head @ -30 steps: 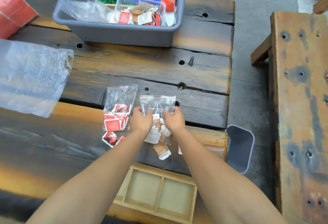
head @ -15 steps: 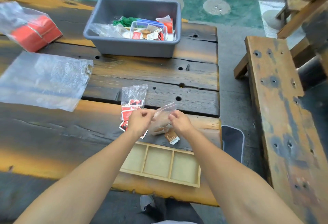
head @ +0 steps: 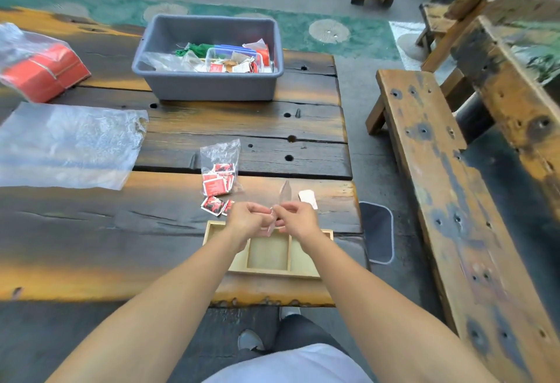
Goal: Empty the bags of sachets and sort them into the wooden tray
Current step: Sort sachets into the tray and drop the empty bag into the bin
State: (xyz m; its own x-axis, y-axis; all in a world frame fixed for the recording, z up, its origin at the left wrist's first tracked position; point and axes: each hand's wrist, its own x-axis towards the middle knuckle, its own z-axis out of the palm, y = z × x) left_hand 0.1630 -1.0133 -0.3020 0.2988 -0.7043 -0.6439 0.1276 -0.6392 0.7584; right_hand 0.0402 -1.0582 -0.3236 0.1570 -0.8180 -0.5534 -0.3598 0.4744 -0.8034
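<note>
My left hand [head: 246, 219] and my right hand [head: 296, 218] both pinch a small clear plastic bag [head: 284, 197], held on edge above the wooden tray [head: 268, 253]. The tray lies at the table's near edge, and its visible middle compartment holds nothing. A second clear bag of red sachets [head: 218, 170] lies just beyond my left hand, with a few red sachets [head: 212, 205] loose beside it. One brown-and-white sachet [head: 307, 198] lies on the table past my right hand.
A grey tub [head: 209, 84] with more bags and sachets stands at the back of the table. A large clear plastic sheet [head: 66, 143] and a bagged red box [head: 42, 70] lie at the left. A wooden bench [head: 448, 200] runs along the right.
Both hands lifted the clear bag off the table and drew it back over the wooden tray. The camera view pulled back and up.
</note>
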